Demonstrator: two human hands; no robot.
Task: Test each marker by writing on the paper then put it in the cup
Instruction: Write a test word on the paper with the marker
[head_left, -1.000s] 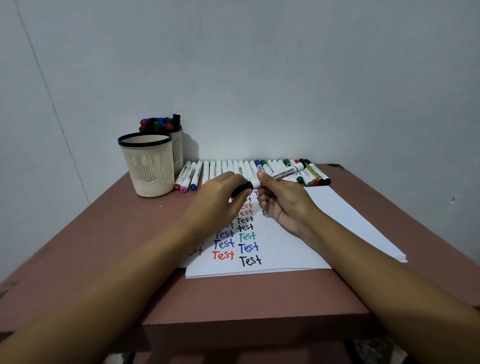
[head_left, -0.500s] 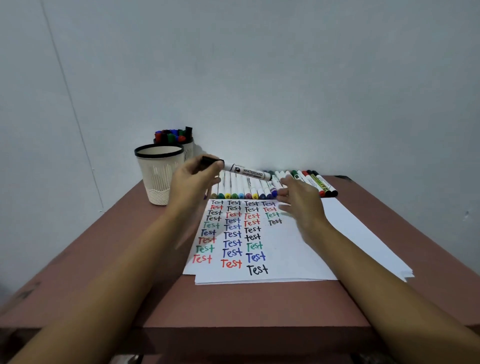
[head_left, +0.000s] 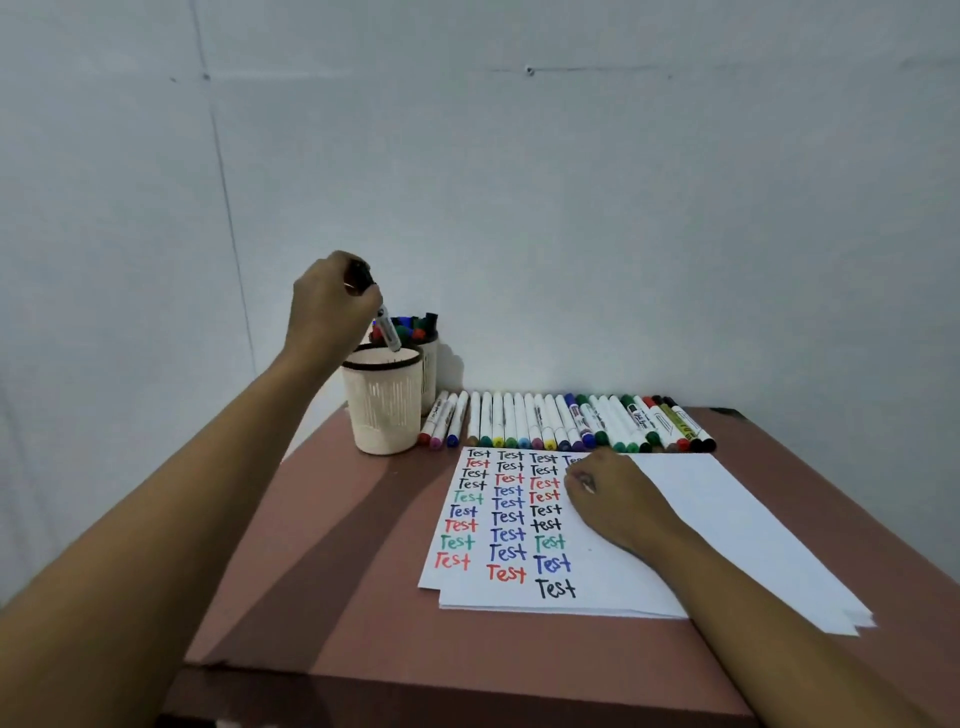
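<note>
Lost most of the marker (head_left: 388, 332)'s cap end inside the left hand (head_left: 327, 306). Could not tell whether its tip sat within the front cup (head_left: 384, 410). Saw only a sliver of the rear cup (head_left: 430, 364) behind it. Found a fourth column on the paper (head_left: 727, 519) mostly under the right hand (head_left: 618, 499).

Two cups (head_left: 385, 410); one marker (head_left: 388, 328) raised at centre left; some two dozen markers (head_left: 571, 423) lying in a row; one paper stack (head_left: 727, 519)
</note>
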